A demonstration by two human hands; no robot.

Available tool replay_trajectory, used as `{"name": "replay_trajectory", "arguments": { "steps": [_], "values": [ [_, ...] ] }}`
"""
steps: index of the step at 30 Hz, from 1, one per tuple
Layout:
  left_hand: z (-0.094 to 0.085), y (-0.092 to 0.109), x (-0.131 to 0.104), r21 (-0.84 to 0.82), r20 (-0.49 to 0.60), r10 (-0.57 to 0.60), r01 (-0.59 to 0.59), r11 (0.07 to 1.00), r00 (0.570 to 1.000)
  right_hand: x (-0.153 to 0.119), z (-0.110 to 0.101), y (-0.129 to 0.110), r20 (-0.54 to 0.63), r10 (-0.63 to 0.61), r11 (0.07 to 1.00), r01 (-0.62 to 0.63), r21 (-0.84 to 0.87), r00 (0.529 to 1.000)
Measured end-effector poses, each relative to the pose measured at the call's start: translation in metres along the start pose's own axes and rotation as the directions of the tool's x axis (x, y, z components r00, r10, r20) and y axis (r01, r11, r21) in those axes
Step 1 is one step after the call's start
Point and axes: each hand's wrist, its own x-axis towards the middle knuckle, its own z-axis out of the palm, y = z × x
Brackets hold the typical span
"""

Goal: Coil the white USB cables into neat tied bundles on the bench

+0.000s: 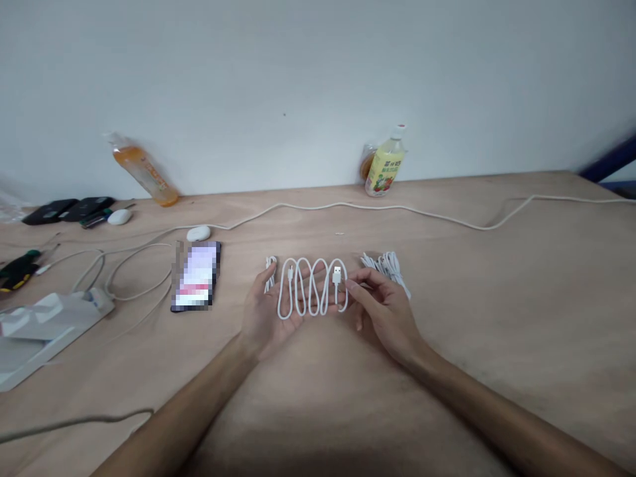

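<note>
A white USB cable (pixel 311 288), laid in even back-and-forth loops, spans the gap between my hands. Its USB-A plug (pixel 336 273) stands at the right end and a smaller plug (pixel 291 273) at the left. My left hand (pixel 268 311) is palm up and holds the loops across its stretched fingers. At the right end loop, my right hand (pixel 380 301) pinches with thumb and forefinger. Behind my right hand lies a bundle of white cables (pixel 392 266). Another small coiled white cable (pixel 271 268) shows behind my left thumb.
A phone (pixel 197 275) and a white earbud case (pixel 199 233) lie to the left. Farther left are a power strip (pixel 54 318) and a screwdriver (pixel 20 268). An orange drink bottle (pixel 144 173) and a yellow-labelled bottle (pixel 386 165) stand by the wall. A long white cord (pixel 342 205) crosses the table.
</note>
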Motion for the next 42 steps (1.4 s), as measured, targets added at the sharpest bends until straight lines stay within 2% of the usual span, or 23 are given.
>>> {"name": "replay_trajectory", "arguments": {
  "steps": [7,13,19,33,42],
  "values": [
    [-0.0017,-0.0021,0.002,-0.017,-0.008,0.009,-0.009,1.0,1.0,0.0005,-0.0018,0.0031,-0.011,0.01,0.999,-0.011,-0.035,1.0],
    [-0.0036,-0.0015,0.0024,-0.032,0.04,-0.014,0.015,0.999,0.999,0.0007,-0.0014,0.0034,-0.021,0.015,0.999,-0.016,-0.04,1.0],
    [-0.0036,-0.002,0.0025,-0.003,-0.013,0.001,-0.001,1.0,1.0,0.0,-0.0013,0.0035,-0.031,0.021,0.999,-0.022,-0.048,0.999],
    [-0.0024,-0.0013,0.0019,0.041,-0.012,0.001,-0.001,0.999,1.0,0.0,-0.0017,0.0045,-0.038,0.008,0.997,-0.011,-0.072,0.999],
    [-0.0034,-0.0018,0.0021,0.007,0.027,-0.006,0.005,1.0,1.0,0.0003,-0.0012,0.0048,-0.048,0.008,0.998,-0.011,-0.07,0.999]
  ]
}}
